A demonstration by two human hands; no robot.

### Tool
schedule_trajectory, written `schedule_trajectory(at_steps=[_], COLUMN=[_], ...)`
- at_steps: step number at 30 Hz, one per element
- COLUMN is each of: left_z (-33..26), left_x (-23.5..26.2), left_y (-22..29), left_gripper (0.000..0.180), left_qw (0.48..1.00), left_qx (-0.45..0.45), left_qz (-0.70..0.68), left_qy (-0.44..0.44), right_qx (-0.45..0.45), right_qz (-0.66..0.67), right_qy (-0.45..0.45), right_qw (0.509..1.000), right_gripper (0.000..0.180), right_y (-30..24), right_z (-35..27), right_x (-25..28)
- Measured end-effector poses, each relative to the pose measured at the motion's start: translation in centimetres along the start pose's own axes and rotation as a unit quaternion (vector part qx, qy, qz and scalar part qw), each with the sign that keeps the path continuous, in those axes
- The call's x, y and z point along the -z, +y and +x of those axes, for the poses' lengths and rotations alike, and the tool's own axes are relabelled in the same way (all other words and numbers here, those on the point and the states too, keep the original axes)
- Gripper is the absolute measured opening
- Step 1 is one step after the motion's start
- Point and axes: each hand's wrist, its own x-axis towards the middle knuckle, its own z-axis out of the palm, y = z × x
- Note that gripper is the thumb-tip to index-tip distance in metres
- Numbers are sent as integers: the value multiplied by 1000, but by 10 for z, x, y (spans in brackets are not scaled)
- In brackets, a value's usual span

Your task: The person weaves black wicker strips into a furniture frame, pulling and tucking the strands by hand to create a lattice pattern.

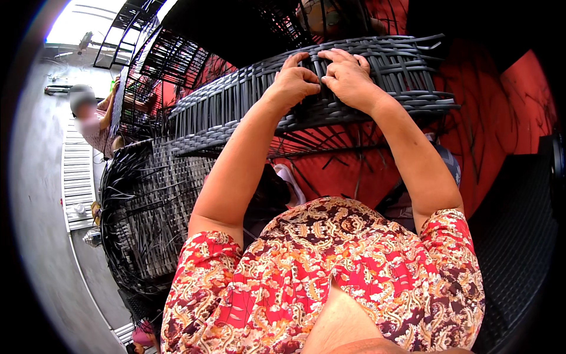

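A long grey wicker panel [227, 94] lies slanted across the upper middle. Its edges are braided from rounded plastic strands, with upright slats between them. My left hand [293, 81] rests on the panel with bent fingers, its thumb and fingertips closed on the weave. Close beside it, my right hand [349, 81] curls its fingers into the same stretch, thumb toward the left one. Only a narrow dark gap parts the two hands. Which single strands the fingertips hold is hidden. Loose strand ends [435, 41] stick out at the panel's right end.
Another dark woven piece [150, 218] with frayed strands stands at the lower left. Black wicker frames [171, 56] are stacked at the upper left. Loose strands litter the red floor [471, 118]. A co-worker [91, 118] is at the far left. A black textured surface [513, 248] lies at right.
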Motion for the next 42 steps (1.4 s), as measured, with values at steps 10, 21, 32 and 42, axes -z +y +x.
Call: schedule_trajectory(at_steps=[10, 21, 32, 42], left_z=[-18, -29, -22, -18], left_x=[37, 27, 0, -10], left_y=[6, -15, -13, -1], left_gripper=[9, 15, 16, 22], left_qw=[999, 985, 971, 976], left_qx=[-31, -126, -134, -72], left_qz=[18, 5, 102, 113], left_qy=[14, 114, 171, 174], right_qx=[69, 1, -68, -69], right_qz=[50, 175, 251, 278], right_qy=[127, -16, 14, 25], right_qw=[988, 984, 965, 958], right_gripper=[21, 17, 17, 16], right_y=[-7, -17, -6, -2], right_z=[0, 3, -13, -17], right_x=[15, 8, 29, 30])
